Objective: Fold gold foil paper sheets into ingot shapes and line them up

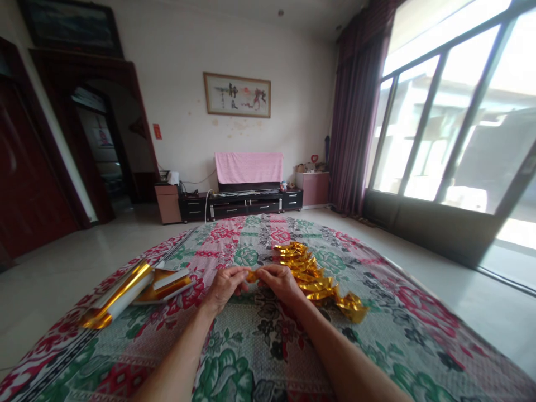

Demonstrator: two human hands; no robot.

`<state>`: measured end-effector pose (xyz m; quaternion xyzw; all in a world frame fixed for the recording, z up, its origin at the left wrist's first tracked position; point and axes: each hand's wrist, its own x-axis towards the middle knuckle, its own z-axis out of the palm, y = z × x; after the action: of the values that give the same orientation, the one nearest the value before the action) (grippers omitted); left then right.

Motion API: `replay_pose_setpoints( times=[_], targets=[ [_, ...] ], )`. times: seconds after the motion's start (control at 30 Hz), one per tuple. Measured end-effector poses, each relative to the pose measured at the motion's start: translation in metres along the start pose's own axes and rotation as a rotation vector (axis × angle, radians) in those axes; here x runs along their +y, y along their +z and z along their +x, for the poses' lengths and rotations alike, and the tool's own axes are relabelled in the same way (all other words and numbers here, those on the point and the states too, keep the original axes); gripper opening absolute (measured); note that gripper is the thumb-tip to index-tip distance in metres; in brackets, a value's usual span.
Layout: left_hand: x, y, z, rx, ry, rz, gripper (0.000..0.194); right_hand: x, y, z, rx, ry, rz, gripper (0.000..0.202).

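Observation:
Between my two hands, just above the flowered cloth (234, 329), is a small piece of gold foil (252, 276). My left hand (226, 285) pinches its left end with thumb and fingers. The other end sits in the closed fingers of my right hand (278, 281). Most of the foil is covered by my fingers, so its full shape is hidden. Close to the right hand, several crumpled, twisted gold foil pieces (314, 285) lie in a row running away from me. To the left lie a roll of gold foil (125, 290) and folded gold sheets with white backs (171, 282).
Across the floor, a low black TV cabinet (234, 210) stands by the wall, with a pink cloth (249, 167) draped over the TV. Purple curtains (352, 123) hang beside large glass windows (431, 128) on the right. A doorway (138, 139) is at the left.

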<state>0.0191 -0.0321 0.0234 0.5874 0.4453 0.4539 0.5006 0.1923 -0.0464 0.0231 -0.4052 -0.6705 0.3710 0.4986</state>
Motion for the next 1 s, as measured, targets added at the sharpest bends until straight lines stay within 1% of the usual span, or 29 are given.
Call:
replay_pose_setpoints(
  times=[0.17,0.3,0.43,0.53,0.63,0.77,0.87,0.93,1.0],
  targets=[
    [0.002,0.001,-0.001,0.022,-0.039,-0.113,0.042,-0.006,0.002,-0.002,0.012,0.007,-0.032,0.028],
    [0.005,0.002,-0.003,0.038,0.029,-0.136,0.05,-0.003,0.005,-0.001,0.007,0.02,-0.031,0.024],
    [0.007,0.004,-0.003,0.061,0.074,-0.146,0.049,0.0,0.007,0.001,0.005,-0.014,-0.135,0.02],
    [0.008,0.006,-0.003,0.031,0.091,-0.17,0.047,0.0,0.007,0.001,-0.032,-0.039,-0.161,0.02],
    [0.008,0.008,-0.003,-0.019,0.094,-0.201,0.046,-0.002,0.007,0.0,-0.053,-0.028,-0.161,0.02],
    [0.009,0.009,-0.004,-0.036,0.093,-0.218,0.048,-0.004,0.01,0.001,-0.051,0.027,-0.097,0.021],
    [0.008,0.009,-0.004,-0.034,0.097,-0.222,0.05,-0.004,0.013,0.001,-0.057,0.034,0.052,0.023],
    [0.008,0.009,-0.004,-0.027,0.1,-0.214,0.049,-0.004,0.014,0.002,-0.068,0.027,0.141,0.028],
    [0.007,0.009,-0.004,-0.023,0.097,-0.199,0.044,-0.004,0.013,0.002,-0.083,0.038,0.166,0.032]
  ],
)
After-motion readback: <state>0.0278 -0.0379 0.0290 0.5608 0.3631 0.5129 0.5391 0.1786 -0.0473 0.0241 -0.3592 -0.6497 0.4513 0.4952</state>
